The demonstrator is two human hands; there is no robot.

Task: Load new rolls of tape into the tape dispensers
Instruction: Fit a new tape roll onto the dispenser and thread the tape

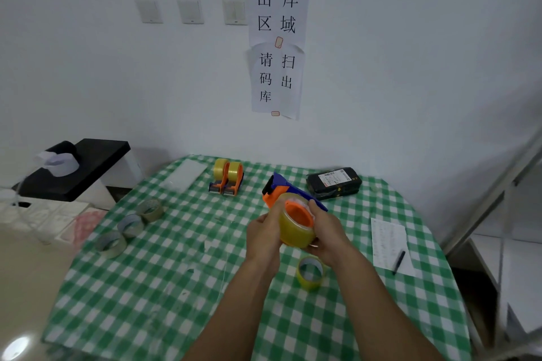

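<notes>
Above the middle of the table I hold a blue and orange tape dispenser (pixel 281 187) with a yellowish tape roll (pixel 296 231) sitting on its orange hub. My left hand (pixel 264 231) grips the roll's left side. My right hand (pixel 325 231) wraps round its right side and underside. Another yellow roll (pixel 310 272) stands on the cloth just below my right wrist. Two orange dispensers loaded with tape (pixel 227 176) stand at the back. Three nearly spent rolls (pixel 129 226) lie at the left.
The table wears a green checked cloth (pixel 176 287). A black parcel with a label (pixel 334 182) lies at the back right. A paper sheet with a pen (pixel 391 246) sits on the right. A black-topped stand (pixel 76 170) is left of the table.
</notes>
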